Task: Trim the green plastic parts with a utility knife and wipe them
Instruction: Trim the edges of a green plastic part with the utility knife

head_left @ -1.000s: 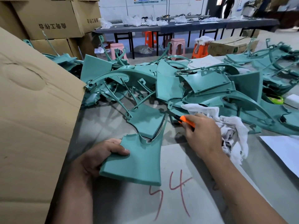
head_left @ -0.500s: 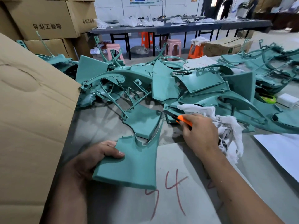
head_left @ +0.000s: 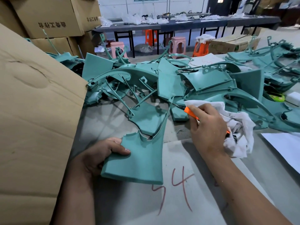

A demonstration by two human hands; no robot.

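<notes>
Stacked cardboard boxes (head_left: 48,17) flank the grey table (head_left: 267,172), where a heap of green plastic parts (head_left: 203,82) lies. Nearest, one green panel (head_left: 139,161) is gripped at its edge by the left hand (head_left: 99,155). Curled round the orange utility knife (head_left: 191,113) and a white rag (head_left: 240,132), the right hand (head_left: 209,127) has drawn back from the panel's runner, suggesting that cut is finished.

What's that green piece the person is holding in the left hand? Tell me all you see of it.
The green piece is a flat, matte teal plastic panel, flared toward its thick near edge. Its far edge is ragged, with a curved notch and a thin strip running up from the right corner. The left hand grips its left side, thumb on top, above the grey table by a red "54".
</notes>
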